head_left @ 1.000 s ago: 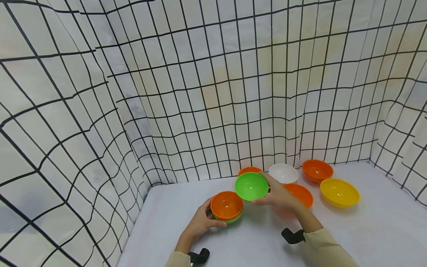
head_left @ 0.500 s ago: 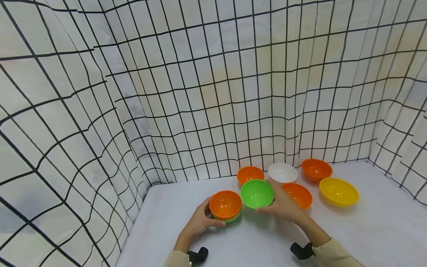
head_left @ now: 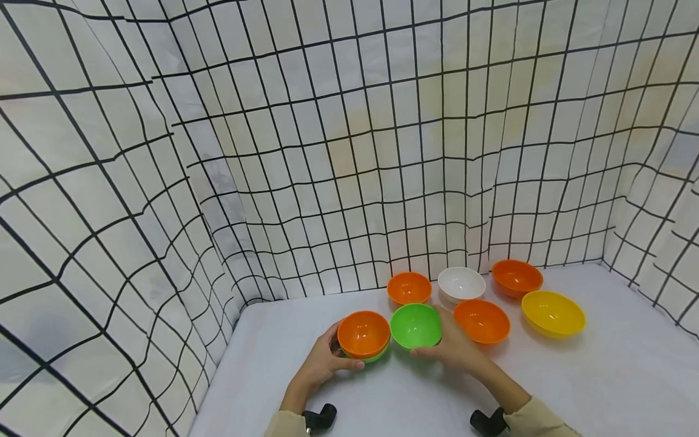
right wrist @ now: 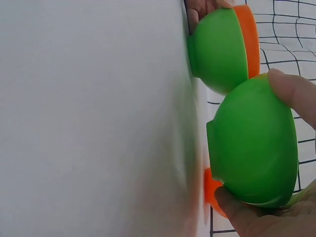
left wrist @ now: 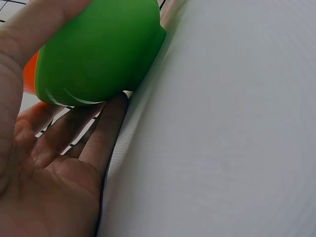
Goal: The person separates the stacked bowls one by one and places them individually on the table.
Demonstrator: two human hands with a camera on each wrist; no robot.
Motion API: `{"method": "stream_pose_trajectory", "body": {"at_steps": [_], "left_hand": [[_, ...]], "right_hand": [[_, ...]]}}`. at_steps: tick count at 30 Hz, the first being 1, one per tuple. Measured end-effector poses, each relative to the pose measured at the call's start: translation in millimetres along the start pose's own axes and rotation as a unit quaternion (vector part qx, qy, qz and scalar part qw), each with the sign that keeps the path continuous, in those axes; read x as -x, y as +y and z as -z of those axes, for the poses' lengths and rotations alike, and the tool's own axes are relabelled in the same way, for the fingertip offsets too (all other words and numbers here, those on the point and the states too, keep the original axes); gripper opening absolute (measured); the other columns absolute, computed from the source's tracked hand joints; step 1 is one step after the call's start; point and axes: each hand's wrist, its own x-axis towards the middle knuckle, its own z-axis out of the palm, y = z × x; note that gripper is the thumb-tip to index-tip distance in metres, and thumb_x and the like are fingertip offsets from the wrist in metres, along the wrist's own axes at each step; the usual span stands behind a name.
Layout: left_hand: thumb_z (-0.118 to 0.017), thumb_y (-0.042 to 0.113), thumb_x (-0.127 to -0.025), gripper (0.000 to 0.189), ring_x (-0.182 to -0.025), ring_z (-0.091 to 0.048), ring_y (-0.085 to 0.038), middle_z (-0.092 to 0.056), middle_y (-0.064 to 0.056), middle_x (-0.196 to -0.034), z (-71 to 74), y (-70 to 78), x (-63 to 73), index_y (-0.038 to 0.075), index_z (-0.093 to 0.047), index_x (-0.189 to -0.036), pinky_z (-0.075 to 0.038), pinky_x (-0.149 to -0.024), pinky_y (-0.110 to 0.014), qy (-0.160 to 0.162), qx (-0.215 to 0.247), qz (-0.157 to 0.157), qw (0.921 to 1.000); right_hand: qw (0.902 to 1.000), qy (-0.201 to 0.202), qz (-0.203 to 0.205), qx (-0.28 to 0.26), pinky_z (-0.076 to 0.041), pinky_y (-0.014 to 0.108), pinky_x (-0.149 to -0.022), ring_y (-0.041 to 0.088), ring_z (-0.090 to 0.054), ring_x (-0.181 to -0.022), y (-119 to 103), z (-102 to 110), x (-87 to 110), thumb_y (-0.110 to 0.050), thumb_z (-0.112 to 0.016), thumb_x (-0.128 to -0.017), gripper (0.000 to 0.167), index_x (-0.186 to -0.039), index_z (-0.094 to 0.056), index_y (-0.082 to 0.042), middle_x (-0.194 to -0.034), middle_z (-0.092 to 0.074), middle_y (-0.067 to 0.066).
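An orange bowl (head_left: 364, 332) sits nested inside a green bowl (left wrist: 98, 49) on the table. My left hand (head_left: 326, 362) grips this pair from the left, thumb at the near side and fingers round the far side. Just to its right, my right hand (head_left: 454, 341) holds a second green bowl (head_left: 415, 326) between thumb and fingers. This bowl faces up and looks slightly tilted. In the right wrist view its base (right wrist: 212, 153) appears a little above the table, and its side meets or nearly meets the nested pair.
Behind stand an orange bowl (head_left: 409, 287), a white bowl (head_left: 461, 284) and another orange bowl (head_left: 517, 278). Right of my right hand are an orange bowl (head_left: 483, 321) and a wide yellow bowl (head_left: 554, 314). A grid-patterned cloth wall (head_left: 338, 152) encloses the white table (head_left: 273, 340).
My right hand has brought the green bowl lower and nearer, beside the nested pair, uncovering the orange bowl behind it. My left hand and its bowls have shifted slightly left.
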Motion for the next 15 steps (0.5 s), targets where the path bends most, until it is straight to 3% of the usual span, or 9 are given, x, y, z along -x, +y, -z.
{"method": "stream_pose_trajectory", "body": {"at_steps": [15], "left_hand": [[-0.096,0.029,-0.07,0.102,-0.149,-0.041,-0.032,-0.047,-0.003,-0.159,-0.3,0.4,0.7,0.021,-0.04,-0.156,-0.029,-0.126,-0.057,-0.001,-0.002,0.003,1.0]], "right_hand": [[0.9982,-0.019,-0.051,0.024,-0.051,0.056,-0.109,0.029,-0.056,-0.122,2.4,-0.7,2.6,-0.032,-0.095,-0.07,0.106,-0.15,-0.035,0.0,-0.138,-0.055,0.014]]}}
